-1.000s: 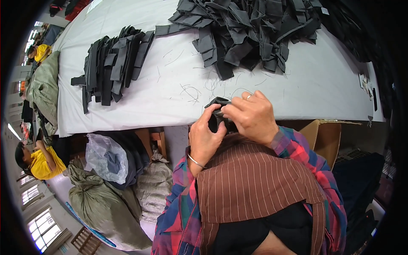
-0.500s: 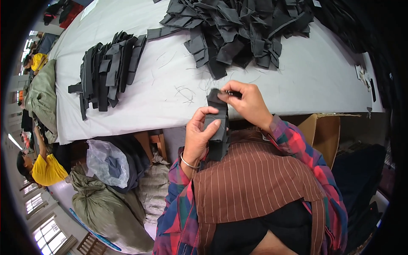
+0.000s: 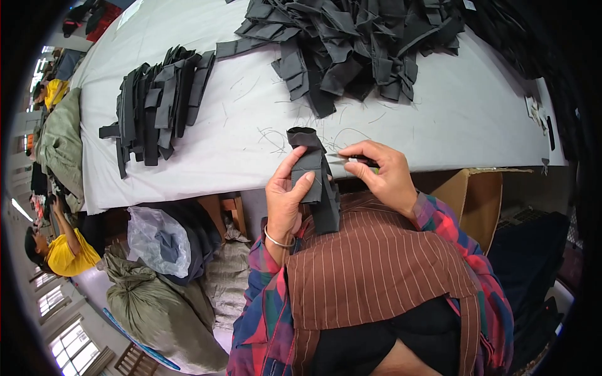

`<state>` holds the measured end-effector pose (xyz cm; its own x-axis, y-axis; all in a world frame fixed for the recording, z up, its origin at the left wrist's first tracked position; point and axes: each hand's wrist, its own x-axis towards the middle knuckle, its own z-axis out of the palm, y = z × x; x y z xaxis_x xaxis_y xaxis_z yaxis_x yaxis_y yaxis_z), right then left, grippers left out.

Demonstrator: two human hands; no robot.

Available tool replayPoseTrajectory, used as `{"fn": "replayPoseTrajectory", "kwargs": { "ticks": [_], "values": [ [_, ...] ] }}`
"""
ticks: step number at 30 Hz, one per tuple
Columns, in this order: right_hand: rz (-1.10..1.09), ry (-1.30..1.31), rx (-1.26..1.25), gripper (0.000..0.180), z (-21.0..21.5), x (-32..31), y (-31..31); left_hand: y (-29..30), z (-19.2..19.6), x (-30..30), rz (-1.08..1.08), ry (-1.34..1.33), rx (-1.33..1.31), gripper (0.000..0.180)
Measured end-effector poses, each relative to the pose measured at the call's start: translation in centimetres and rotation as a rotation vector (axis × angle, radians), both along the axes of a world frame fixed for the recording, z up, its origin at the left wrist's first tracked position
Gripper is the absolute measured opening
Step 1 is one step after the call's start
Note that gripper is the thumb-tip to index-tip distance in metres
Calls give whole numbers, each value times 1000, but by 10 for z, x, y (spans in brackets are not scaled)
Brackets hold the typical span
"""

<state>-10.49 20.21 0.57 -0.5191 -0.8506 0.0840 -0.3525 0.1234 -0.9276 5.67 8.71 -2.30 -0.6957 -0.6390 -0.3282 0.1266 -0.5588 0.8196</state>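
Observation:
My left hand (image 3: 286, 193) grips a folded dark grey fabric strip (image 3: 307, 164), thumb pressed on its front. The strip's top end curls into an open loop, and its lower end hangs in front of the brown striped apron. Just right of the strip, my right hand (image 3: 384, 175) is closed around small black-handled thread snips (image 3: 364, 160). Their thin tip points left toward the strip; fingers hide much of the handle. Beyond my hands lies a large heap of similar dark strips (image 3: 351, 50). A neater row of strips (image 3: 157, 103) rests on the left.
Loose thread ends (image 3: 273, 139) lie on the white-covered table (image 3: 232, 147), whose near edge runs past my hands. A cardboard box (image 3: 480, 200) stands below right. Stuffed sacks (image 3: 157, 307) and a clear plastic bag (image 3: 160, 241) sit lower left. A person in yellow (image 3: 72, 250) is farther left.
My right hand has drawn away from the strip's top, moving right and down, with the snips' tip now showing. My left hand and the strip have shifted slightly left, and the top has opened into a loop.

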Motion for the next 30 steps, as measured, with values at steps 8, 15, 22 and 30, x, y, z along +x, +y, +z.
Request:
{"fn": "replayPoseTrajectory", "kwargs": {
  "ticks": [8, 15, 22, 30],
  "values": [
    [35, 108, 75, 15, 4, 3, -2, 1, 4, -3, -16, 7, 32, 49],
    [42, 203, 43, 15, 4, 6, -4, 3, 10, -4, -12, -14, -9, 49],
    [32, 238, 72, 12, 6, 5, -3, 2, 8, -2, -3, 9, 22, 49],
    [30, 174, 85, 12, 5, 6, -5, 2, 5, -2, -1, 15, 40, 48]
  ]
}}
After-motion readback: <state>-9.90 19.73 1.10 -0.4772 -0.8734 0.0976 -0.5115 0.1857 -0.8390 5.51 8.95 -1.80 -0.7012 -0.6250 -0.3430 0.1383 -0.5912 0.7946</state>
